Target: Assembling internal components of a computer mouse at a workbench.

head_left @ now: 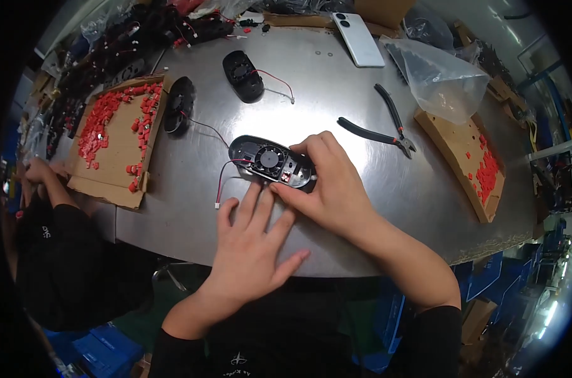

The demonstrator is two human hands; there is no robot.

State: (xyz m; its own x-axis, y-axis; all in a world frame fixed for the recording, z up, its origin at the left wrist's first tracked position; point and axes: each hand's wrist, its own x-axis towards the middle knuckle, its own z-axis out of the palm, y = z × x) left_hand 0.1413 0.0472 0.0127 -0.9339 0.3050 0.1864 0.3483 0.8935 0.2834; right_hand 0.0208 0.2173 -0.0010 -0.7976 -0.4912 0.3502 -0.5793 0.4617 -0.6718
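A black oval plastic housing with a small round fan inside lies on the metal table in front of me. Its red-and-black wire runs off the left side to a white plug. My right hand grips the housing's right end between thumb and fingers. Below the near edge, my left hand is spread, its fingertips at the housing's side. Two similar black housings lie farther off: one with a wire at the back, another at the left, its wire trailing toward the middle one.
Cutting pliers with black handles lie open on the right. Cardboard trays of small red parts stand at left and right. A white phone and a clear plastic bag rest at the back. Another person's arm is at far left.
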